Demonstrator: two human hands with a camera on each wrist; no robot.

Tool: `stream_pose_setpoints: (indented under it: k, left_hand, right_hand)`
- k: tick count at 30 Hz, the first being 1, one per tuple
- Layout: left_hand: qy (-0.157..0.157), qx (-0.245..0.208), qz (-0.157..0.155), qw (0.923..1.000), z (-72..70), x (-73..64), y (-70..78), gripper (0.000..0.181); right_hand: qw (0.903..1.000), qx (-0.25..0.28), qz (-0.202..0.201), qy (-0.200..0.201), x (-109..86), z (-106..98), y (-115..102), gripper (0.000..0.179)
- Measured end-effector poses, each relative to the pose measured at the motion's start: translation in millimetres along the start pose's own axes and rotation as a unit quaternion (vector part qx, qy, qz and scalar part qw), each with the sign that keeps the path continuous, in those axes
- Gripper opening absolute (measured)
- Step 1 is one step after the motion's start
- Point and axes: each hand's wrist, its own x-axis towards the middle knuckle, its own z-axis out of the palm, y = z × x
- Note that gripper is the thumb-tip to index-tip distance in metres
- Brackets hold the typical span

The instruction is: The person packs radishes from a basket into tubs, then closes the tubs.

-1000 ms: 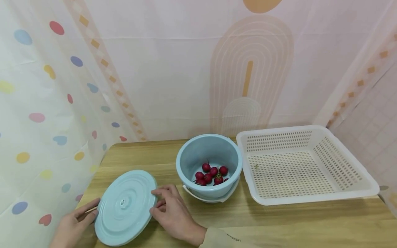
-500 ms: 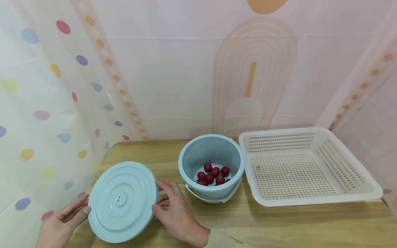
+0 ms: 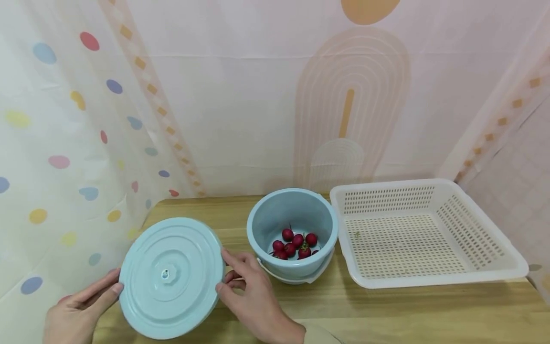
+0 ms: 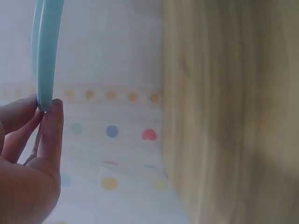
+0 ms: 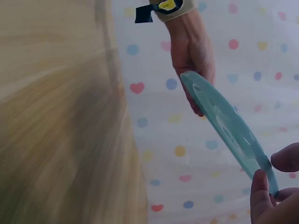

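A round light-blue lid (image 3: 172,306) is held up off the table, tilted, between both hands. My left hand (image 3: 79,306) pinches its left edge between thumb and fingers; in the left wrist view the lid's rim (image 4: 46,60) stands edge-on in that grip. At the opposite edge my right hand (image 3: 253,298) pinches the rim, and the right wrist view shows the lid (image 5: 229,126) in the air from the side. To the right of the lid stands a light-blue bucket (image 3: 292,272), uncovered, with several red radishes (image 3: 298,240) at its bottom.
A white perforated plastic basket (image 3: 404,243) sits right of the bucket, close to its rim. The bucket's white handle (image 3: 275,275) hangs down at the front. Under everything is a wood-grain table (image 3: 365,315), with a patterned curtain (image 3: 240,119) behind it.
Both hands have raised the lid slightly and tilted it more toward the camera. The left hand has shifted a little left. Bucket, radishes and basket stay in place.
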Motion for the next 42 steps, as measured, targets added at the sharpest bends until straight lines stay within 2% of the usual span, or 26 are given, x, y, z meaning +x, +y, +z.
stream_pose_setpoints:
  k: [4,6,8,11,14,17,19,25,33,36,42]
  left_hand:
    - [0.019,-0.061,-0.022,0.9977,5.5,-9.8,12.1,0.037]
    - [0.018,-0.110,-0.019,0.9936,11.0,-14.5,18.0,0.034]
    - [0.011,-0.158,-0.004,0.9874,17.3,-18.9,22.9,0.032]
    - [0.000,-0.228,0.034,0.9730,28.0,-23.9,27.6,0.031]
    - [-0.019,-0.266,0.080,0.9605,36.0,-28.2,29.3,0.032]
    - [-0.032,-0.273,0.120,0.9539,44.2,-31.9,32.2,0.035]
    - [-0.033,-0.266,0.128,0.9549,50.6,-34.6,35.0,0.036]
    - [-0.036,-0.268,0.119,0.9553,70.1,-39.6,45.4,0.034]
    - [-0.060,-0.232,0.117,0.9638,101.0,-45.1,60.8,0.037]
    - [-0.066,-0.237,0.119,0.9618,114.2,-46.5,65.4,0.036]
    - [-0.084,-0.267,0.126,0.9519,141.5,-47.4,71.6,0.035]
  right_hand:
    - [0.9997,0.016,-0.017,0.005,-5.5,-4.8,-11.7,0.057]
    - [0.9994,0.015,-0.028,0.009,-7.0,-8.7,-16.6,0.056]
    - [0.9991,0.008,-0.038,0.015,-7.9,-13.1,-20.4,0.055]
    - [0.9986,-0.005,-0.045,0.027,-9.0,-19.8,-24.8,0.054]
    - [0.9973,-0.020,-0.057,0.041,-10.0,-27.0,-27.8,0.053]
    - [0.9950,-0.035,-0.073,0.059,-11.0,-34.5,-30.8,0.051]
    - [0.9935,-0.041,-0.079,0.072,-11.7,-40.2,-33.4,0.049]
    - [0.9903,-0.051,-0.086,0.096,-13.7,-60.5,-37.9,0.047]
    - [0.9845,-0.074,-0.103,0.121,-13.4,-89.5,-41.9,0.045]
    - [0.9823,-0.089,-0.105,0.127,-14.1,-101.0,-44.6,0.044]
    - [0.9757,-0.134,-0.088,0.150,-17.0,-125.5,-53.4,0.042]
